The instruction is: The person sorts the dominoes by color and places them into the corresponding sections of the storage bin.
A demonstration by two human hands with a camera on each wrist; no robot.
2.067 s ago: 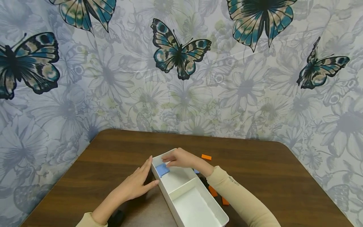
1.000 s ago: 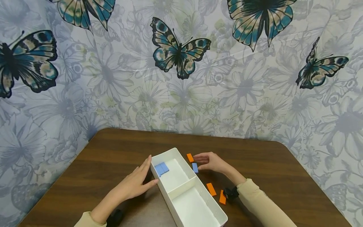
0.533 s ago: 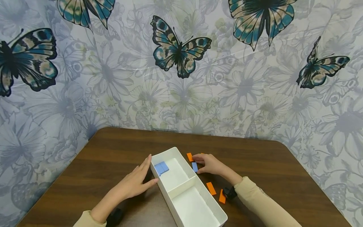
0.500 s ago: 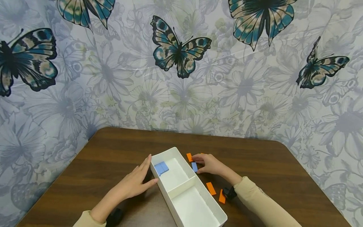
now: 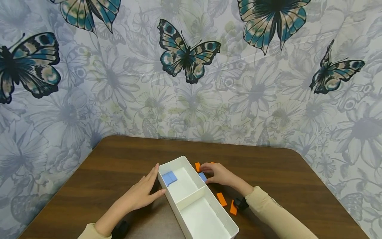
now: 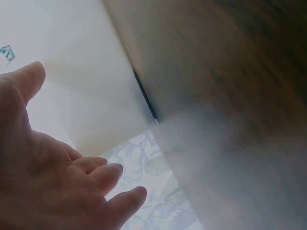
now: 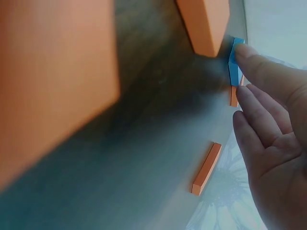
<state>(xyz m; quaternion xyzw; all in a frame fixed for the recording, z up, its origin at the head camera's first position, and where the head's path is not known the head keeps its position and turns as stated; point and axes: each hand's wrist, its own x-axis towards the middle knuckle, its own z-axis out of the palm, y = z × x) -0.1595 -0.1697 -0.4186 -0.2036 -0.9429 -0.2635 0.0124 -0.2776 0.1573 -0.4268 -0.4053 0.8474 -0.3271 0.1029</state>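
A white two-compartment box [image 5: 206,217] stands at an angle on the table. My left hand [image 5: 141,194] lies against its left side with fingers extended and thumb spread, also seen in the left wrist view. Blue blocks [image 5: 169,178] lie side by side in the box's far compartment, by the left wall. Just right of the box, my right hand [image 5: 221,174] pinches another blue block [image 5: 202,176] between thumb and fingers. In the right wrist view the thumb presses on this blue block [image 7: 233,72], and the fingertips are at its other end.
Orange blocks lie right of the box: one [image 5: 197,166] beyond the right fingertips, one [image 5: 212,162] partly behind the hand, and two nearer, an orange block [image 5: 221,199] and another orange block [image 5: 233,208] beside the black wrist camera [image 5: 241,203]. A butterfly-patterned cloth hangs behind the table.
My right hand has left the box's far compartment for the blue block on the table. That block has turned and shifted slightly left in its grip. My left hand has stayed put.
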